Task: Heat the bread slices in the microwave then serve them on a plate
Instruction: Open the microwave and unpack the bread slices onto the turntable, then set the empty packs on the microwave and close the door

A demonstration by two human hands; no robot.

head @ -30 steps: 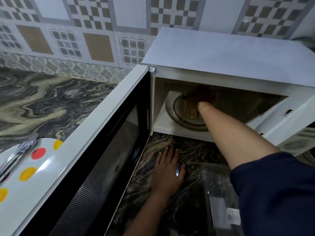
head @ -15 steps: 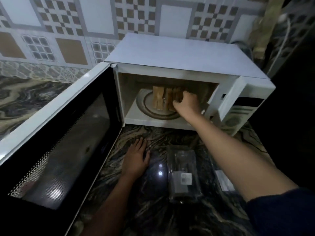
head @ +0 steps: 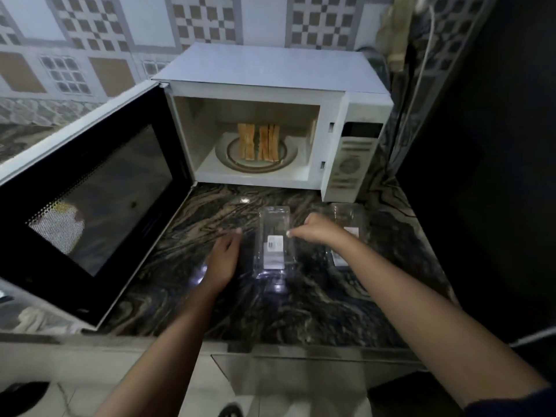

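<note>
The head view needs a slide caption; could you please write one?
Bread slices stand in the open microwave; left hand and right hand flank a clear container.

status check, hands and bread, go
Left hand and right hand empty, above counter. Bread slices upright on turntable, microwave door wide open. Clear container between hands.

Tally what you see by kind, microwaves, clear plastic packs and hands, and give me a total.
White microwave oven: 1
Clear labelled plastic packs: 2
Bare hands, left hand and right hand: 2
Total: 5
</note>
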